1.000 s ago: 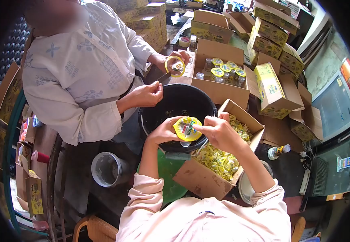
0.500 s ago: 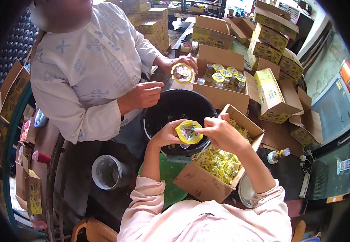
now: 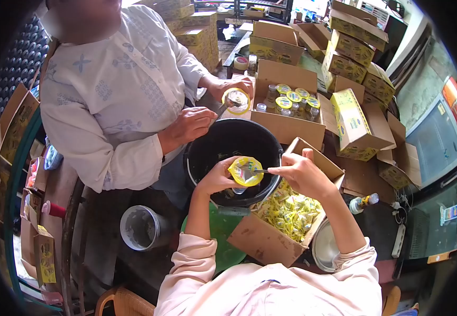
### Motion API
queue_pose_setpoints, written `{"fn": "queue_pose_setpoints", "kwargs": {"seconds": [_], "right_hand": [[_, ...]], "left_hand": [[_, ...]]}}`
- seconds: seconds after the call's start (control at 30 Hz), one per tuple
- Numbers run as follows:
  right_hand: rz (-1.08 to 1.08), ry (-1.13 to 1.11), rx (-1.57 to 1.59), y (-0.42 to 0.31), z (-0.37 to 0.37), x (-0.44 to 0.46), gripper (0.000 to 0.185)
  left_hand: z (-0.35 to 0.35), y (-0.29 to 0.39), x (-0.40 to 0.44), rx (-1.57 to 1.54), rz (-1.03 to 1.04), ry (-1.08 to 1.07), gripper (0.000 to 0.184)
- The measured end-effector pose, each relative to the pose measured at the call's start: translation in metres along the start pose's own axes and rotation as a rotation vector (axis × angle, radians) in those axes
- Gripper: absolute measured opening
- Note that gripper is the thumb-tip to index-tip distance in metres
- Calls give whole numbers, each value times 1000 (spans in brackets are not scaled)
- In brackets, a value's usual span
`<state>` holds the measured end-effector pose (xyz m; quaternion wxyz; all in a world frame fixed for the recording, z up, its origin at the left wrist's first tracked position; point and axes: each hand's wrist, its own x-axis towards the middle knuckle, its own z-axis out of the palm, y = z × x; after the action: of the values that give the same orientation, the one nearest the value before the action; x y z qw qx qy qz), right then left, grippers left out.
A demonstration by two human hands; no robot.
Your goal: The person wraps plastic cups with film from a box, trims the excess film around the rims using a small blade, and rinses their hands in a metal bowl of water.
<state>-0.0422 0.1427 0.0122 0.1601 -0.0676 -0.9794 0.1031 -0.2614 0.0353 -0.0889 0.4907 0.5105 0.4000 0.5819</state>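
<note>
My left hand (image 3: 217,178) grips a cup with a yellow printed lid (image 3: 246,171), tilted toward me over the front of a black bucket (image 3: 190,158). In my right hand (image 3: 302,171) is a thin metal tool (image 3: 262,170), its tip at the middle of the lid, where the film looks cut or folded. Just right of the bucket, an open carton (image 3: 266,241) holds a heap of yellow lid scraps (image 3: 290,213). Across the bucket, a co-worker's hands (image 3: 190,125) hold another yellow-rimmed cup (image 3: 237,100) and a blade.
A carton (image 3: 287,122) with several yellow-lidded cups stands beyond the bucket. Empty cartons (image 3: 353,124) are stacked at the back right. A grey pail (image 3: 143,228) is at left, a green lid (image 3: 223,237) under the bucket's front, a small bottle (image 3: 364,203) at right.
My right hand has drawn back slightly to the right, so more of the tool shows. The lid's printed film now looks opened. The co-worker's blade has come back to their cup.
</note>
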Motion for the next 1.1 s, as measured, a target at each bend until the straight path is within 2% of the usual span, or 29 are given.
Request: {"fn": "queue_pose_setpoints", "kwargs": {"seconds": [0.17, 0.23, 0.33, 0.43, 0.47, 0.5, 0.6, 0.7, 0.73, 0.87, 0.97, 1.0, 1.1], "right_hand": [[79, 70, -41, 12, -4, -15, 27], [144, 71, -56, 9, -6, -22, 28], [232, 188, 27, 7, 1, -34, 29], [336, 308, 128, -1, 15, -51, 29], [357, 357, 159, -2, 21, -55, 29], [372, 398, 225, -1, 28, -60, 29], [349, 572, 372, -13, 38, -65, 29], [456, 608, 378, -20, 45, -77, 28], [477, 632, 397, -21, 46, -81, 28], [564, 716, 422, -24, 53, -107, 24], [627, 758, 474, -28, 57, -120, 22], [654, 763, 504, -28, 60, -124, 21], [711, 777, 563, -29, 71, -137, 20]], "left_hand": [[-4, -11, 6, 98, 41, 127, 63], [-3, -10, 7, 225, 55, 181, 60], [-2, -9, 9, 407, 31, 207, 57], [1, -8, 12, 718, -83, 187, 57], [-3, -14, 14, 966, -104, 214, 46], [0, -10, 14, 1086, -173, 206, 47], [10, -1, 26, 1353, -358, 125, 46], [20, -2, 42, 1658, -448, -26, 45], [23, 0, 47, 1719, -496, -92, 29], [16, -27, 56, 2070, -445, -196, 10], [18, -29, 60, 2204, -394, -350, 10], [24, -26, 56, 2318, -284, -292, 10], [34, -9, 58, 2290, -391, -436, 11]]}}
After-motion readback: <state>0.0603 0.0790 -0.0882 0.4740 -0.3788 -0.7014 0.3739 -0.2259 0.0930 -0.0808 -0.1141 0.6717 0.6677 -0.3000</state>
